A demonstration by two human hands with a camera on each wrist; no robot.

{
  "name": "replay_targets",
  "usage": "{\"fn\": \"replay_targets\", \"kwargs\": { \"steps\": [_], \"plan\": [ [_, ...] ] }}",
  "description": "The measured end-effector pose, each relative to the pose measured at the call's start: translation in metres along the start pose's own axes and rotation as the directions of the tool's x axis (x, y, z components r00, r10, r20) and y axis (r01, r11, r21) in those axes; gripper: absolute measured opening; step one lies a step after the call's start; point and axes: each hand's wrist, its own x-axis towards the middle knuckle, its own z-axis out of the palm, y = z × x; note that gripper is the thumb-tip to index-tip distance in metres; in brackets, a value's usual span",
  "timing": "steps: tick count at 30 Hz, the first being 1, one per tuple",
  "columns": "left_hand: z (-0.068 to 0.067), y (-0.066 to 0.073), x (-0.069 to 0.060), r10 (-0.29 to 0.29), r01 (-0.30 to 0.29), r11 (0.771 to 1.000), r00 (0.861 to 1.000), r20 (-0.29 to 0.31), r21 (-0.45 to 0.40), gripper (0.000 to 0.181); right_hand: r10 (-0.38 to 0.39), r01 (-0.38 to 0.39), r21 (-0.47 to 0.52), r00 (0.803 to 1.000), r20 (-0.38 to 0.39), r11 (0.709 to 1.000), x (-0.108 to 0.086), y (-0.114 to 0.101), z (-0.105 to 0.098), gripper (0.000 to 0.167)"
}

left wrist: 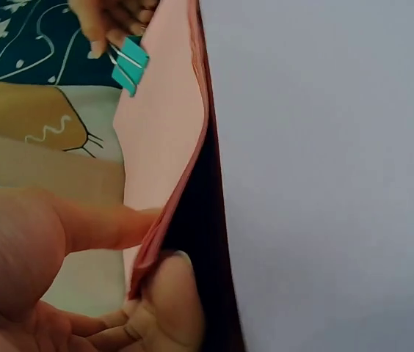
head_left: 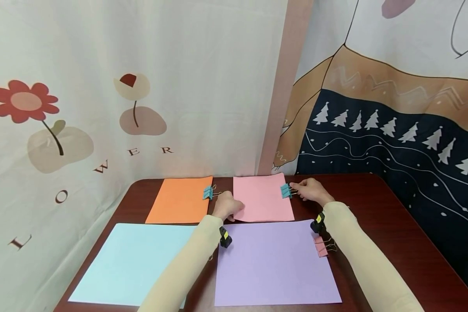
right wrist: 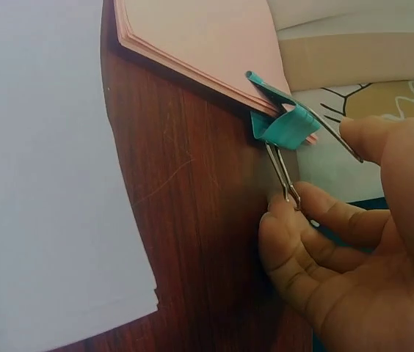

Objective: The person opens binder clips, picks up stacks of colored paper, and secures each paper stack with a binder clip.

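A stack of pink paper (head_left: 262,199) lies at the back of the table, its near left corner lifted a little in the left wrist view. My left hand (head_left: 227,205) pinches that corner, thumb above and fingers (left wrist: 174,293) beneath. A teal binder clip (right wrist: 291,126) sits on the stack's right edge, its jaws around the sheets. My right hand (head_left: 311,190) holds the clip by its wire handles, the thumb at one and the fingertips (right wrist: 284,220) at the other. The two handles stand apart from each other.
Orange paper (head_left: 181,201) with another teal binder clip (head_left: 208,193) lies at the back left. Light blue paper (head_left: 128,264) is at the front left. Purple paper (head_left: 274,266) with a pink binder clip (head_left: 320,246) lies in front. Printed curtains (head_left: 203,86) hang behind the table.
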Motion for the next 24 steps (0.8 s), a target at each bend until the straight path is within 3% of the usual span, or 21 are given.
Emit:
{"fn": "replay_targets", "kwargs": {
  "steps": [5, 9, 14, 18, 24],
  "plan": [
    [0.000, 0.003, 0.001, 0.033, -0.028, 0.978, 0.999, -0.023, 0.205, 0.022, 0.034, -0.034, -0.035, 0.999, -0.006, 0.999, 0.001, 0.000, 0.001, 0.056],
    [-0.003, 0.003, 0.001, 0.047, -0.039, 0.961, 0.999, -0.021, 0.274, 0.026, 0.036, -0.036, -0.051, 0.999, -0.005, 0.998, 0.001, 0.000, 0.002, 0.058],
    [-0.011, 0.002, 0.001, 0.053, -0.039, 0.964, 0.997, -0.047, 0.264, 0.035, 0.006, -0.005, -0.040, 1.000, 0.009, 0.999, 0.000, 0.000, 0.000, 0.060],
    [-0.017, 0.000, 0.000, 0.091, -0.078, 0.970, 0.995, -0.046, 0.230, 0.046, -0.003, 0.003, -0.035, 1.000, 0.011, 0.999, -0.006, 0.002, -0.004, 0.061],
    [-0.035, -0.004, -0.011, 0.186, -0.168, 0.976, 0.974, -0.126, 0.139, 0.035, -0.067, 0.065, -0.085, 0.998, -0.015, 0.994, -0.021, 0.005, -0.014, 0.064]
  ]
}}
